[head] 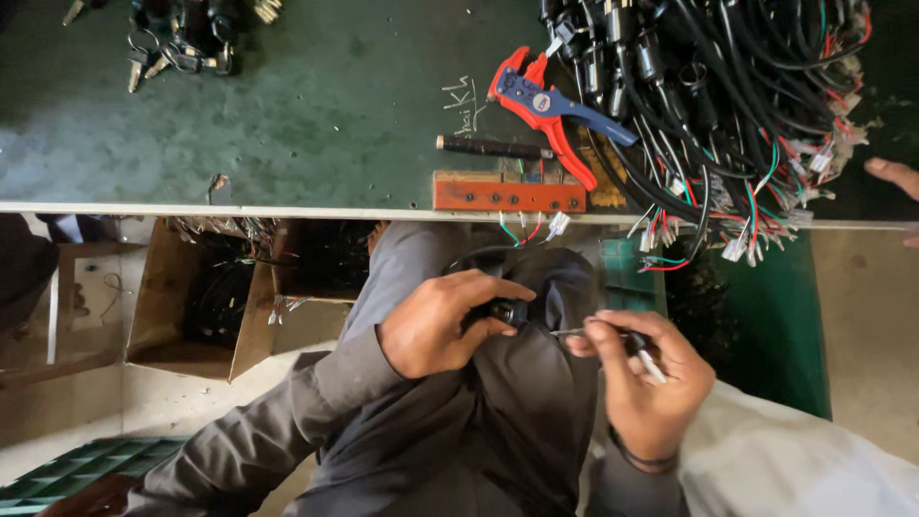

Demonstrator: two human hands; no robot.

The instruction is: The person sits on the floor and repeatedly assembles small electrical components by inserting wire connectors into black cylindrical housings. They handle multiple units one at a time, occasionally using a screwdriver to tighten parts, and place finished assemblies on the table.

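Note:
My left hand (440, 324) is shut on a small black cylindrical part (507, 311), held over my lap. A black cable (479, 255) runs from that part up toward the table edge. My right hand (643, 383) pinches a thin metal tool (572, 332) whose tip points at the black part; a white piece (651, 366) sticks out between its fingers. Both hands are close together, just below the edge of the green worktable (316, 124).
On the table lie a red and blue wire stripper (546, 103), a black rod-shaped tool (493, 146), an orange block with holes (507, 196), a big bundle of black cables with coloured wires (737, 96), and keys (177, 48). A cardboard box of wires (206, 302) sits below. Another person's fingers (895, 174) show at right.

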